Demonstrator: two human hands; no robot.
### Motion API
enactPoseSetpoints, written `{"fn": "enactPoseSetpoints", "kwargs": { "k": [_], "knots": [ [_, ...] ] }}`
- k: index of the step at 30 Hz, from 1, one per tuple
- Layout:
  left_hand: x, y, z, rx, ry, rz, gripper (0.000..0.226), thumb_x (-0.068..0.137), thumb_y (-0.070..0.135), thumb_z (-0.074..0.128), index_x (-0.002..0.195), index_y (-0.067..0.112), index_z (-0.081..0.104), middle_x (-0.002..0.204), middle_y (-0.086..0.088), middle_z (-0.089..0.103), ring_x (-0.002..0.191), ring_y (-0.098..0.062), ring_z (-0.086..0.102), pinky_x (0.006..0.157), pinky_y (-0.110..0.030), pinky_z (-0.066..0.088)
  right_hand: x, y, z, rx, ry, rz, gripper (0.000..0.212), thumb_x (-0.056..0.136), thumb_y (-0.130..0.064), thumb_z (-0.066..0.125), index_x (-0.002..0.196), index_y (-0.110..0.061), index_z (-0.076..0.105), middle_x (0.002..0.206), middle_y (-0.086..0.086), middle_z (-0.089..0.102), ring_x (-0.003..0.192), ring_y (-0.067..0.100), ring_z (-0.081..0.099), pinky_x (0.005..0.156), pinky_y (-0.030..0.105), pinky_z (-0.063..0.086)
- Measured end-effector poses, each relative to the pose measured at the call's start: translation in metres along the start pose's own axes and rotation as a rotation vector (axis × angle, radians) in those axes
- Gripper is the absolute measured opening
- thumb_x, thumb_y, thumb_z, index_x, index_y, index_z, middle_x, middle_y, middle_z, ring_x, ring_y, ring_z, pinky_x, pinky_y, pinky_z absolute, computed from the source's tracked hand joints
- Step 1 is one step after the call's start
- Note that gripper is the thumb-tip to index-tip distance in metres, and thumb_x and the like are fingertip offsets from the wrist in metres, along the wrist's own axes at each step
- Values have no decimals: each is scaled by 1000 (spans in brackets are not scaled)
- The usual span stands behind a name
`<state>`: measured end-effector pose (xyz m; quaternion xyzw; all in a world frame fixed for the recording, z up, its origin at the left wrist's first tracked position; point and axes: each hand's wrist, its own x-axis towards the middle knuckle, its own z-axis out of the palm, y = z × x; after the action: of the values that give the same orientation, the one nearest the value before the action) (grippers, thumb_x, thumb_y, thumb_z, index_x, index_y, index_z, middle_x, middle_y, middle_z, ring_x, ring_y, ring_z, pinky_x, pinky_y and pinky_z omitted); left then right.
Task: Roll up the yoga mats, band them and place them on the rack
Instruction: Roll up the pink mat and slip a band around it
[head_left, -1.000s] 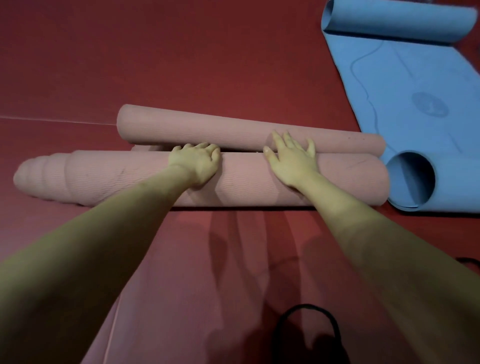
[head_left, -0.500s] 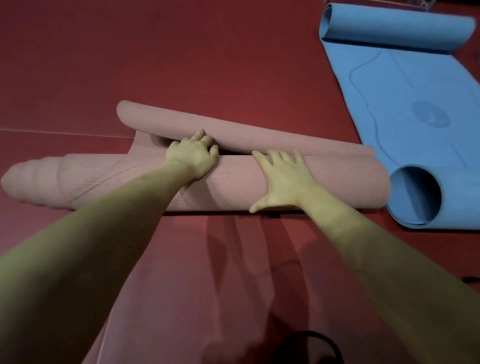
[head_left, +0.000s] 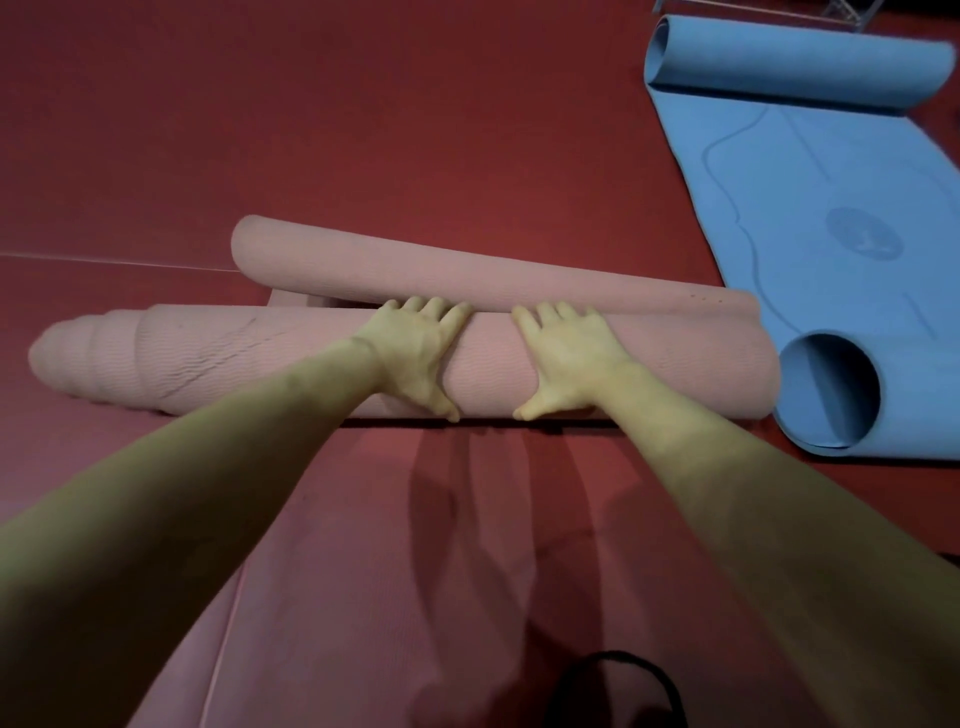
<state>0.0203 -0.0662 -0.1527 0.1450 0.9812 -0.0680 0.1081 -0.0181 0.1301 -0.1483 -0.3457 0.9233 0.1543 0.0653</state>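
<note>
Left hand: the left hand (head_left: 415, 353) lies flat on top of the pink mat roll (head_left: 675, 358), fingers straight and close together pointing to 12 o'clock, thumb reaching down the near face of the roll.
Right hand: the right hand (head_left: 563, 353) lies just beside it at 3 o'clock, also flat, fingers spread a little, thumb down at the roll's near edge.
Arms: both forearms stretch straight forward from the lower corners.
Pink mat roll: on the red floor (head_left: 363, 130) at centre, lying crosswise; its left end telescopes out in steps; a curled pink flap (head_left: 415, 265) sits against its far side.
Blue mat (head_left: 831, 208): at 2 o'clock, partly unrolled, both ends curled.
Black band (head_left: 613, 686): at 6 o'clock, partly in view.
</note>
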Motion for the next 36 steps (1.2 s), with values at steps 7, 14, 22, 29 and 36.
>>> {"fn": "enactPoseSetpoints", "kwargs": {
  "k": [7,14,22,29,36],
  "knots": [
    [-29,17,4,30,14,69,110,51,73,67,137,15,30,126,-6,49,112,-29,52,94,-43,46,-39,-22,1,-45,33,-34,116,61,-75,64,143,-4,22,129,13,49,115,29,48,82,38,43],
    [-72,38,1,29,-56,125,104,52,78,66,129,14,37,121,-5,53,106,-28,56,85,-37,47,-79,-38,3,29,10,-115,107,57,-80,62,133,-10,35,125,9,54,112,27,51,84,37,45],
    [-95,47,8,-97,-83,82,110,49,82,64,127,11,33,119,-5,57,107,-27,55,89,-38,47,-101,-39,4,353,-89,15,77,81,-74,39,141,-25,36,143,3,45,129,24,40,106,46,30],
    [-96,47,11,-191,-76,65,104,53,77,69,126,12,34,126,-2,52,112,-26,53,93,-35,41,-63,-42,5,455,-141,361,55,101,-41,11,138,-17,43,150,4,38,136,26,36,111,64,6],
    [-87,34,12,-286,4,-8,115,47,85,49,138,15,42,122,0,36,111,-20,37,99,-33,34,-30,-39,1,394,-139,497,53,100,-37,15,152,-25,15,157,10,7,137,34,19,112,48,11]
  ]
}}
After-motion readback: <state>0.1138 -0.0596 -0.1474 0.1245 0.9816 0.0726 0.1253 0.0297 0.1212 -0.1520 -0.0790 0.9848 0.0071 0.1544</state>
